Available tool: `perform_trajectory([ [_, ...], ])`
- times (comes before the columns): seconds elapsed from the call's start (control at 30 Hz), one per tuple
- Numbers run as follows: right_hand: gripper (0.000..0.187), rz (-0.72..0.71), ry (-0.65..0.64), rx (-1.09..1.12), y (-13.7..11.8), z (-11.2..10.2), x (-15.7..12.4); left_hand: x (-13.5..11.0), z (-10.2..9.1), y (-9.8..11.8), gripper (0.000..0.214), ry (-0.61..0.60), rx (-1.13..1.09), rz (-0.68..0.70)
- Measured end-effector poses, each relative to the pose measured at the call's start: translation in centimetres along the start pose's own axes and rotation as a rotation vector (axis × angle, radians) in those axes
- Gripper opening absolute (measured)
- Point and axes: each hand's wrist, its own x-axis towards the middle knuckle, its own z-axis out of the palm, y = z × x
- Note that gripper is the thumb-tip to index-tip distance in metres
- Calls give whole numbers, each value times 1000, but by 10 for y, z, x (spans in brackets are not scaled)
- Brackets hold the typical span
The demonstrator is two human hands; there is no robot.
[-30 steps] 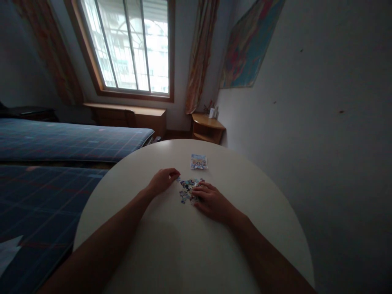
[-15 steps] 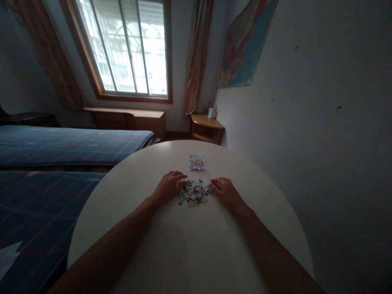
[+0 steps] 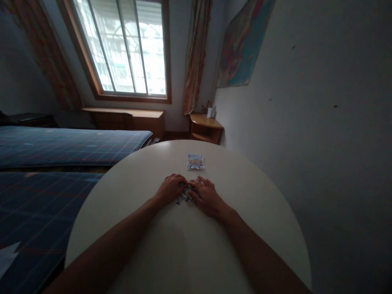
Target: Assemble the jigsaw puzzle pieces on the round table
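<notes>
A pile of small jigsaw puzzle pieces (image 3: 185, 197) lies on the round white table (image 3: 171, 249), straight ahead of me. My left hand (image 3: 172, 188) rests at the pile's left edge, its fingers apart and curved along the far side. Over the right part of the pile lies my right hand (image 3: 206, 195), fingers spread, hiding many pieces beneath it. The fingertips of both hands come close together at the far side of the heap. Beyond them a small picture packet (image 3: 195, 162) lies flat, printed in blue and orange.
A bed with a blue plaid mattress (image 3: 61, 147) stands left of the table. Behind are a wooden desk (image 3: 147, 114) and a corner shelf (image 3: 206, 121) below the window (image 3: 122, 49). The white wall (image 3: 321, 163) runs along the right.
My right hand has moved left from the pile's edge onto the pieces and covers them. The left hand has barely shifted. The heap now looks narrower.
</notes>
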Motion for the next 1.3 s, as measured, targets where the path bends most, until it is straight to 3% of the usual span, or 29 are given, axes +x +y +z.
perform_trajectory([
  [0.37, 38, -73, 50, 0, 5, -3, -5, 3, 5, -2, 18, -13, -4, 17],
  [0.57, 19, -137, 154, 32, 11, 3, -7, 5, 1, 4, 16, -24, 31, 30],
  [0.8, 9, -168, 168, 36, 9, 0, -6, 6, -8, 18, 14, -63, 76, 54],
  [1.07, 19, 20, 271, -144, 10, -11, 1, 6, -4, 13, 12, -32, 73, 29],
  [1.3, 24, 286, 354, -299, 46, -39, -9, 3, -8, -1, 15, 79, 77, -144],
])
